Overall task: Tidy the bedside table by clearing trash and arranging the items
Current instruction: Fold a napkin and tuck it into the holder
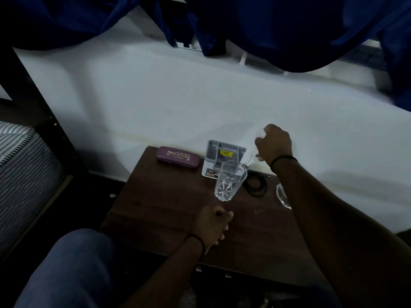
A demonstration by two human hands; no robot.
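On the dark wooden bedside table [169, 221], a purple glasses case [177, 157] lies at the back left. Beside it stands a grey organiser box [222, 152] with a yellow label. A clear cut-glass tumbler [230, 181] stands upright in front of the box. My right hand [274, 144] is above the table's back right, shut on a crumpled white tissue [250, 152] that hangs down by the box. My left hand [212, 225] rests as a loose fist on the table's front, holding nothing.
A black coiled cable [254, 185] and a clear glass dish [282, 196], half hidden by my right arm, lie at the table's right. A white wall stands behind, blue curtains hang above. A striped mattress [22, 156] is at the left, my knee at the lower left.
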